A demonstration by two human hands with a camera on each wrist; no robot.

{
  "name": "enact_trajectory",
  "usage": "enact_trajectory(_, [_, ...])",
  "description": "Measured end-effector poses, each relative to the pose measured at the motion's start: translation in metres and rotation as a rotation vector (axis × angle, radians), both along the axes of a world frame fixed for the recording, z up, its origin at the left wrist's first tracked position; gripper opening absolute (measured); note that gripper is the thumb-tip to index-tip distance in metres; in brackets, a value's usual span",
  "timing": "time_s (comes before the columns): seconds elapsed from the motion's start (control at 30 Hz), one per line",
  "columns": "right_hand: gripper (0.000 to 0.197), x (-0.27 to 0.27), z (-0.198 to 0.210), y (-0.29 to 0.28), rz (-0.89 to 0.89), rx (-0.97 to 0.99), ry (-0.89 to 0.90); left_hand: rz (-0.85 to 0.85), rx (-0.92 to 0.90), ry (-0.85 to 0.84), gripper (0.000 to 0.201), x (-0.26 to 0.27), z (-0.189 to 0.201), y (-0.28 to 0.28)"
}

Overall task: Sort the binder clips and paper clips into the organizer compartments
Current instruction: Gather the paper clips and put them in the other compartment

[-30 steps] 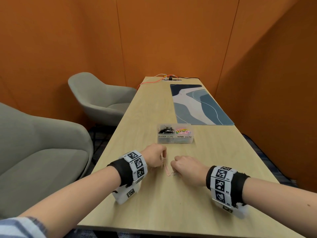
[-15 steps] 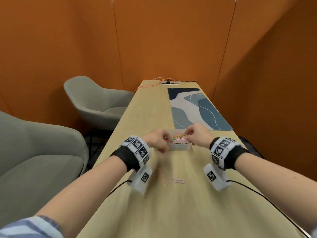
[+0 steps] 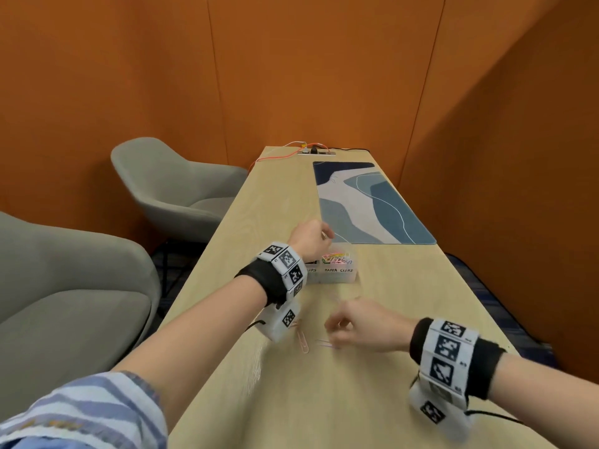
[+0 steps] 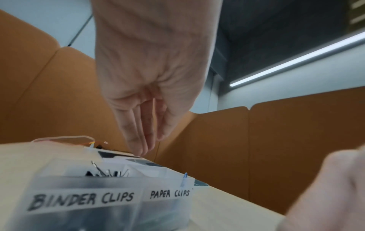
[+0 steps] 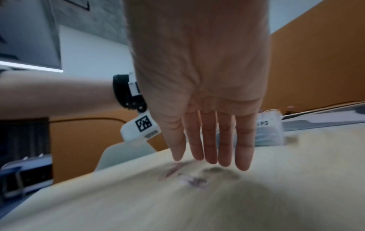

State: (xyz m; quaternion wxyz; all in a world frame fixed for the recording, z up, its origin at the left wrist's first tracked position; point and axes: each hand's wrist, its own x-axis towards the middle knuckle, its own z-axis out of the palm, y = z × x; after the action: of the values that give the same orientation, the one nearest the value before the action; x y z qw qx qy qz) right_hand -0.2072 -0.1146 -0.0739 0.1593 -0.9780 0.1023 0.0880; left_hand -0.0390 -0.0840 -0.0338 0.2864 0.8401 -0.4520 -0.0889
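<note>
Right hand (image 3: 366, 325) has left the organizer (image 3: 337, 270) and now hovers, fingers extended, above the loose paper clips (image 3: 325, 343) on the table (image 3: 324, 400). Left hand (image 3: 311, 238) has moved beyond the organizer's far side.

Left hand (image 3: 310, 238) blocks the organizer (image 3: 337, 276); bare table (image 3: 405, 286) to its right.

Table (image 3: 372, 400) was pale wood-look laminate, smooth, matt with faint grain. Organizer (image 4: 110, 207) was frosted translucent plastic, white paper-like labels hand-inked in black. Binder clips (image 4: 107, 173) inside looked black with shiny wire handles. Paper clips (image 3: 335, 258) were bright coated wire; loose clip (image 3: 303, 341) near the table's near-left edge was pink. Mat (image 3: 369, 202) was smooth, printed blues. Chairs (image 3: 64, 286) were grey woven cloth. Wristbands (image 3: 453, 358) were black cloth.
</note>
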Motion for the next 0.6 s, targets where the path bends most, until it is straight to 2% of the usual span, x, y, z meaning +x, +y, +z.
enact_trajectory(0.1, [0.023, 0.000, -0.010, 0.017, 0.053, -0.146, 0.046, -0.046, 0.064, -0.093, 0.023, -0.008, -0.001, 0.022])
enact_trajectory(0.23, [0.019, 0.010, -0.012, 0.031, 0.081, -0.308, 0.051, -0.114, 0.445, -0.221, 0.015, -0.024, -0.013, 0.054])
enact_trajectory(0.3, [0.023, 0.013, -0.010, 0.036, 0.086, -0.366, 0.055, -0.132, 0.630, -0.264, 0.024, -0.034, -0.022, 0.068])
enact_trajectory(0.37, [0.026, 0.014, -0.010, 0.039, 0.086, -0.414, 0.071, -0.133, 0.741, -0.278, 0.034, -0.043, -0.029, 0.079])
enact_trajectory(0.5, [0.033, 0.013, -0.014, 0.043, 0.085, -0.446, 0.095, -0.148, 0.765, -0.299, 0.047, -0.056, -0.039, 0.086])
enact_trajectory(0.6, [0.034, 0.010, -0.015, 0.037, 0.056, -0.441, 0.098, -0.115, 0.690, -0.346, 0.029, -0.058, -0.043, 0.088])
